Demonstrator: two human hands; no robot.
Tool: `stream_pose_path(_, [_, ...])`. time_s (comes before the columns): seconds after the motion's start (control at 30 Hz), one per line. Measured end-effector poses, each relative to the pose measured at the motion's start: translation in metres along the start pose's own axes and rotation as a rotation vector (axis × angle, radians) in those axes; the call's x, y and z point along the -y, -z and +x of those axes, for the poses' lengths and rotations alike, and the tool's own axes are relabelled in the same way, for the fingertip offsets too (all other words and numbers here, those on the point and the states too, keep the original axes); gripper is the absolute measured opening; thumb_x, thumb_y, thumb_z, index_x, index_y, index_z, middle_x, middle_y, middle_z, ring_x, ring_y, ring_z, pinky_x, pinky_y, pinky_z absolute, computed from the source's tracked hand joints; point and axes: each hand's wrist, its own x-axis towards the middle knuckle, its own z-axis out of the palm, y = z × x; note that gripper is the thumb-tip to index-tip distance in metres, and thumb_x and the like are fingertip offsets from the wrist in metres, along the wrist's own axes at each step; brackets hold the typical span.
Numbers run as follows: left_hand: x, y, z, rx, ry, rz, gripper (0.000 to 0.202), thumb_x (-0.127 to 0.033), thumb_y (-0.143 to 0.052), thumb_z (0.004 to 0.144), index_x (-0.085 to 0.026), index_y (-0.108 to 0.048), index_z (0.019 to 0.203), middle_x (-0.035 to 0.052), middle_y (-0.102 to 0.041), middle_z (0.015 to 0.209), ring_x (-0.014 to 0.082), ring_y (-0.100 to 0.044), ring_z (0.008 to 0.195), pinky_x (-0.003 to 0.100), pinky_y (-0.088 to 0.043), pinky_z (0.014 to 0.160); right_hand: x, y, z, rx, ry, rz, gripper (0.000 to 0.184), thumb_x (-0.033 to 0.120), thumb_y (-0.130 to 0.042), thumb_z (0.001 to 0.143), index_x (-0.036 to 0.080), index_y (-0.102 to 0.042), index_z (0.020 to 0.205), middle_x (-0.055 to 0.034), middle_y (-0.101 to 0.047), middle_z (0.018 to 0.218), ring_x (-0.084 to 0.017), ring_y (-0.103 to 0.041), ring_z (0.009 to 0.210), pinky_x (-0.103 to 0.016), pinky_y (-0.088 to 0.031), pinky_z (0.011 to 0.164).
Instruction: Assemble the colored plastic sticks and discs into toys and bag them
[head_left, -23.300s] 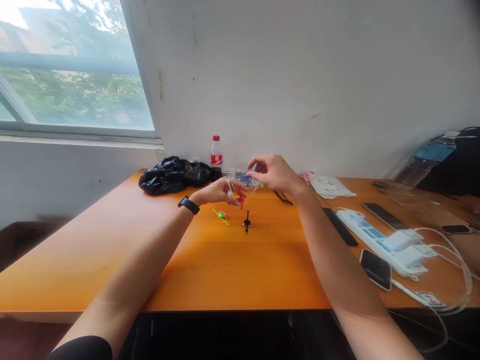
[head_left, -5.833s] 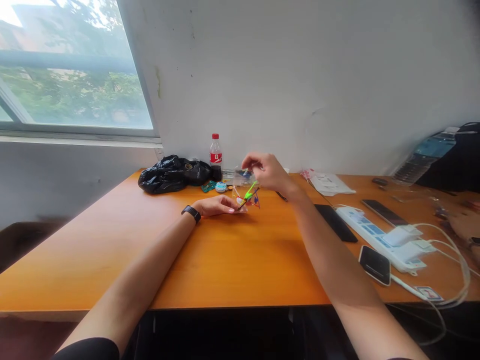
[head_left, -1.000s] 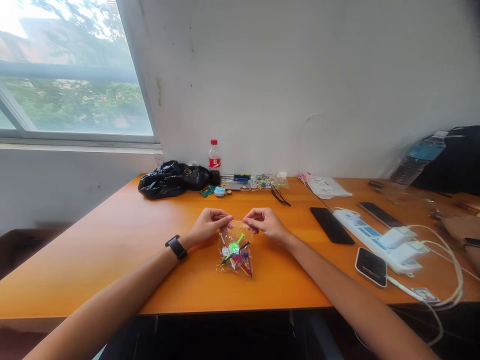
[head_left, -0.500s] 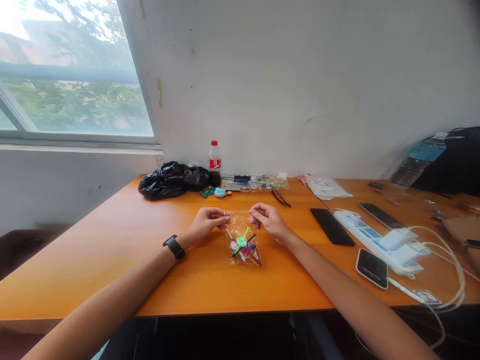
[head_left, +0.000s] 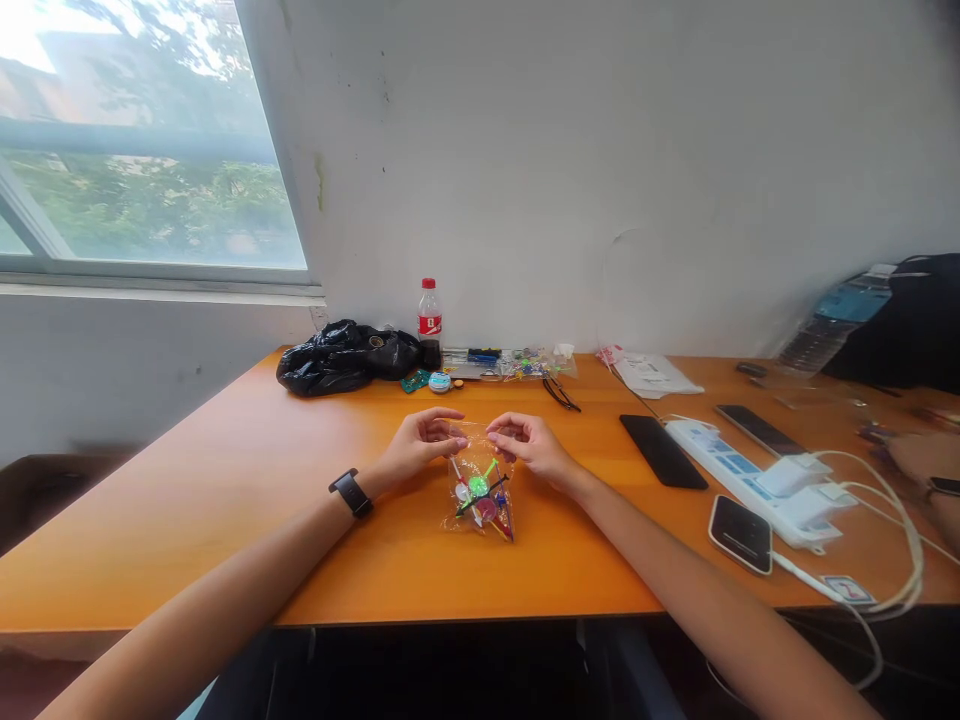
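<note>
A clear plastic bag (head_left: 480,455) is between my hands above the wooden table, with several small coloured plastic pieces (head_left: 478,488) in its lower part: green, white, red, blue and black. My left hand (head_left: 427,440) is at the bag's upper left corner, thumb on the film and index finger stretched above it. At the upper right corner, my right hand (head_left: 529,445) has its thumb and fingers round the plastic edge. A black watch (head_left: 350,493) is on my left wrist.
Along the wall stand a black plastic bag (head_left: 337,358), a cola bottle (head_left: 429,325) and more bagged parts (head_left: 525,363). A white power strip (head_left: 739,480), phones (head_left: 741,533) and cables lie to the right. Another person's hand (head_left: 926,465) shows at the far right.
My right hand has moved slightly left and my fingers have shifted on the bag's top edge. The left index finger is lifted more. The bag has shifted a little left.
</note>
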Motion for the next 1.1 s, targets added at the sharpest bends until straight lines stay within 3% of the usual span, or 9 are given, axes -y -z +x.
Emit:
stream_pose_path(0.23, [-0.011,-0.015,-0.007,0.004,-0.005,0.027,0.042,-0.049,-0.082,0.087,-0.011,-0.076,0.105,0.0088,-0.077,0.088,0.0153,-0.068,0.076,0.025,-0.054,0.07,0.001,-0.005,-0.002,0.054,0.021,-0.029,0.039,0.052,-0.085,0.079,0.018,-0.073,0.093,-0.0017,-0.069,0.077,-0.014,-0.059,0.064,-0.028,-0.048,0.062])
stream_pose_path(0.5, [-0.002,-0.013,-0.003,-0.008,-0.061,0.076,0.037,-0.047,-0.086,0.083,-0.011,-0.078,0.092,0.0088,-0.077,0.079,0.0134,-0.065,0.064,0.025,-0.053,0.063,-0.004,-0.016,-0.004,0.068,0.07,-0.074,0.033,0.05,-0.08,0.087,0.018,-0.073,0.092,-0.0004,-0.066,0.077,-0.013,-0.06,0.064,-0.027,-0.047,0.062])
stream_pose_path(0.7, [0.004,-0.005,0.0,0.028,-0.083,0.056,0.036,-0.04,-0.09,0.079,-0.011,-0.078,0.096,0.0086,-0.078,0.082,0.0147,-0.07,0.067,0.026,-0.057,0.067,0.0,-0.008,-0.002,0.029,0.068,-0.027,0.032,0.048,-0.081,0.084,0.017,-0.074,0.091,-0.0005,-0.067,0.072,-0.013,-0.059,0.061,-0.026,-0.046,0.059])
stream_pose_path(0.83, [0.001,0.0,0.0,0.0,-0.102,0.064,0.03,-0.036,-0.089,0.079,-0.012,-0.079,0.094,0.0075,-0.078,0.08,0.0145,-0.069,0.068,0.026,-0.058,0.069,0.001,-0.003,-0.001,-0.009,0.049,0.053,0.028,0.041,-0.083,0.079,0.018,-0.079,0.095,-0.0008,-0.069,0.071,-0.013,-0.057,0.058,-0.027,-0.046,0.059])
stream_pose_path(1.1, [-0.004,0.003,0.001,-0.05,-0.082,0.076,0.024,-0.033,-0.085,0.081,-0.013,-0.084,0.094,0.0117,-0.082,0.093,0.0208,-0.075,0.084,0.031,-0.061,0.08,0.0,-0.003,-0.001,-0.077,0.039,0.107,0.022,0.033,-0.075,0.078,0.02,-0.087,0.091,-0.0054,-0.074,0.078,-0.014,-0.056,0.066,-0.03,-0.045,0.065])
